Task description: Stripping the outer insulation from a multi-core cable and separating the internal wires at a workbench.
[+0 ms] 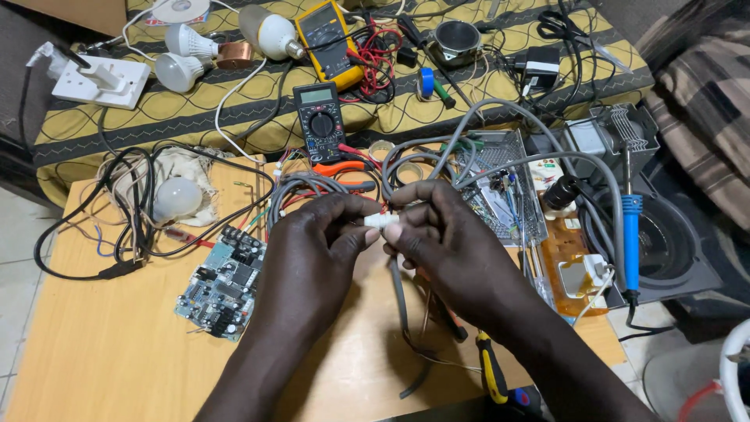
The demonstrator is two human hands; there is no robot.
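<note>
1. Both grips meet at one small white connector (380,221): my left hand (312,242) pinches its left end between thumb and forefinger, and my right hand (445,238) pinches its right end the same way. Neither grip is spread; each is pressed onto the plastic.
2. Connector's long axis runs left to right, level, straight across between the two pinches. It sits raised over the counter (94,359), about midway between my hands, so neither hand is nearer.
3. Grey cable (500,109) seems to leave the connector on the right-hand side, loops up and away behind my right knuckles, then arcs over toward the far right. Whether a second lead enters from the left I cannot tell; my fingers hide it.
4. Just below my right wrist lies a screwdriver (492,375) with a yellow and black handle, pointing toward me.
5. Left of my left hand, flat on the counter, is a green circuit board (219,285), apart from my fingers.
6. Right of my right hand stands a soldering iron (630,234) with a blue handle, upright.
7. Beyond my knuckles a black multimeter (320,121) rests at the edge of the yellow cloth (101,125); farther back lies a yellow multimeter (328,39), with white bulbs (183,55) to its left.
</note>
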